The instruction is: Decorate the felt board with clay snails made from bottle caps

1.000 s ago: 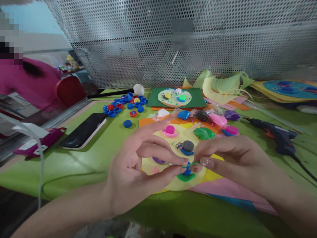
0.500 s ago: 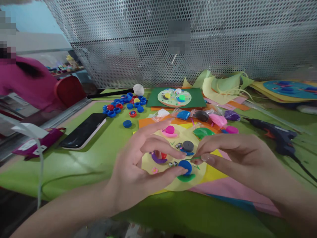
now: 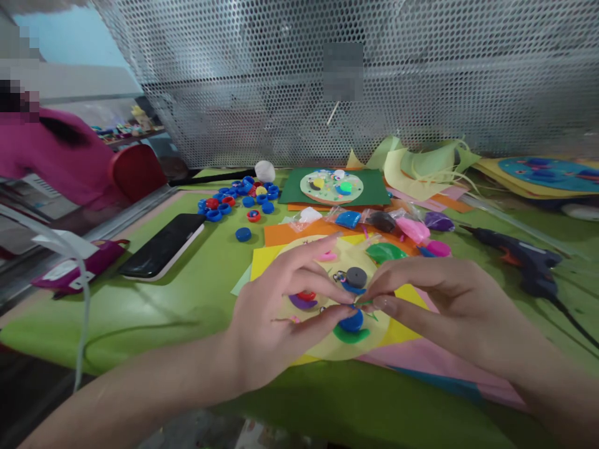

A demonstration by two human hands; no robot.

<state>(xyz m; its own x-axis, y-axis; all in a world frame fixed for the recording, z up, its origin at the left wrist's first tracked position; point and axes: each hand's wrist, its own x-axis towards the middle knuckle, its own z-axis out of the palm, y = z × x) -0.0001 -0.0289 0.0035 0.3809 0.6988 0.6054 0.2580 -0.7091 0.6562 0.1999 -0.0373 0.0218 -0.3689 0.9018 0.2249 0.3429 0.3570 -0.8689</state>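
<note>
Both hands meet over a round pale-yellow paper disc [image 3: 311, 350] decorated with bottle caps and clay. My right hand [image 3: 435, 308] pinches a thin green strand [image 3: 364, 303], perhaps clay, between thumb and fingertips. My left hand [image 3: 285, 305] has its thumb and index finger closed at the strand's other end. Just below the fingertips are a blue bottle cap [image 3: 352, 321] and a green clay crescent [image 3: 352, 335]. A grey cap [image 3: 357, 277] with googly eyes lies above them. To the left, a red and purple piece [image 3: 304, 300] is partly covered by my left hand.
Bottle caps [image 3: 243, 193] are heaped behind, left of a finished disc on green card [image 3: 292, 187]. Bagged clay [image 3: 412, 229] lies beyond the disc. A glue gun [image 3: 519, 255] rests at right, a phone [image 3: 163, 246] at left. A person in pink [image 3: 70, 156] sits far left.
My left thumb and index finger have come together and moved right, up to the green strand. My right hand stays almost in place, still pinching it.
</note>
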